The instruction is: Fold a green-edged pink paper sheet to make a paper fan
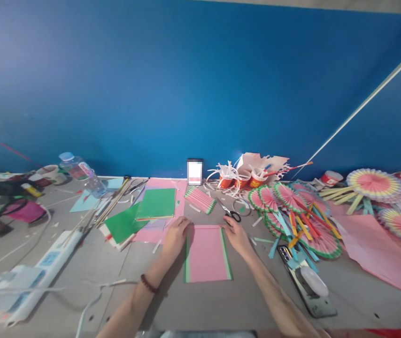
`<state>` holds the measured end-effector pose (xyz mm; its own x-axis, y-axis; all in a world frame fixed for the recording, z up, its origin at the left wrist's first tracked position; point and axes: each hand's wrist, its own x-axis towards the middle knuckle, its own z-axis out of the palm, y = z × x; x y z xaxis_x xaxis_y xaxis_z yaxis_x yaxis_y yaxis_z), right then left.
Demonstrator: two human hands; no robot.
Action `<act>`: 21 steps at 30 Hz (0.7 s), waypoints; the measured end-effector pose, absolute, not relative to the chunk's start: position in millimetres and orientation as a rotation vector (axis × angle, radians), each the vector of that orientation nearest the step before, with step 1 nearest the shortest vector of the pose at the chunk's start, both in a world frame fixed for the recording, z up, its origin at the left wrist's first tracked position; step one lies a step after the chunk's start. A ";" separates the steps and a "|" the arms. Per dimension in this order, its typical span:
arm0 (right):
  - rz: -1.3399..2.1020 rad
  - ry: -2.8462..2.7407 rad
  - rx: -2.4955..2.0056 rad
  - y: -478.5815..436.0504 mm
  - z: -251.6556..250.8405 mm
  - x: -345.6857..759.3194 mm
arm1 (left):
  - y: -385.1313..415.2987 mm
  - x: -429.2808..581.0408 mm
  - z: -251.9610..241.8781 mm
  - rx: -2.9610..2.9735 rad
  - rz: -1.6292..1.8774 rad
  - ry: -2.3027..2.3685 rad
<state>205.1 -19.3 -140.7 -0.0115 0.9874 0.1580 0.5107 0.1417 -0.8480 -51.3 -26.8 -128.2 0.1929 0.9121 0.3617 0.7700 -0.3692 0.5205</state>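
Observation:
A pink sheet of paper [207, 256] with green strips along its left and right edges lies flat on the grey table before me. Its far edge shows a narrow folded band. My left hand [175, 234] has its curled fingers closed on the far left corner. At the far right corner, my right hand [237, 235] pinches the same edge. Just beyond the sheet lies a pleated pink-and-green paper strip [201, 199]. Black-handled scissors [234, 215] rest close to my right fingertips.
Green paper sheets [156, 203] lie left, near wooden sticks [114, 202] and a plastic bottle [84, 173]. Red cups [258, 178] stand by the blue wall. Rightward are pleated paper fans [322, 241], a phone [318, 305] with a white mouse [313, 281]. A power strip [50, 265] sits left.

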 end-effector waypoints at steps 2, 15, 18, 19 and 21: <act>0.817 -1.638 -1.456 -17.9 -138.0 205.7 | -25.7 -52.2 -127.4 2.322 0.842 1.603; 0.660 -1.995 -1.377 -4.5 -123.8 199.5 | -18.3 -62.1 -110.4 2.282 0.669 1.472; 0.663 -2.089 -1.404 -0.8 -118.6 200.5 | -17.2 -64.9 -114.5 2.258 0.696 1.424; 0.665 -2.117 -1.417 0.4 -116.8 200.7 | -17.1 -65.6 -115.9 2.255 0.696 1.419; 0.686 -2.154 -1.450 2.7 -113.3 200.8 | -17.8 -66.3 -117.5 2.248 0.687 1.425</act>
